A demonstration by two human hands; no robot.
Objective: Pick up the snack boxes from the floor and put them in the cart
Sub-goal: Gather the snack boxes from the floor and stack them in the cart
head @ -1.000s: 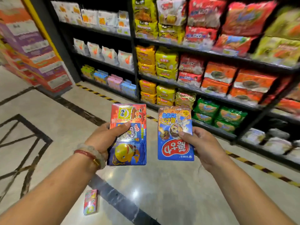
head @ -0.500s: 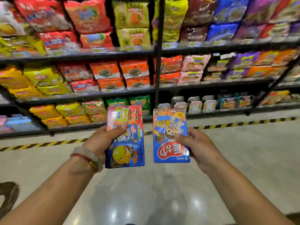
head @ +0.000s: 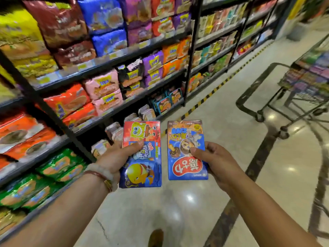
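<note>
- Your left hand grips the red-and-blue snack box, thumb laid across its front.
- Your right hand pinches the blue snack box along its right edge.
- The two boxes stand upright side by side, a narrow gap between them, above the floor.
- Shelves of packets run along your left.
- The cart stands far right, well apart from both boxes.

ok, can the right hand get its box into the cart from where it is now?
Probably not yet. The right hand grips the blue snack box in front of the body, while the cart stands farther off to the right across bare floor. Nothing blocks the way; it just looks beyond arm's reach without stepping closer.
</note>
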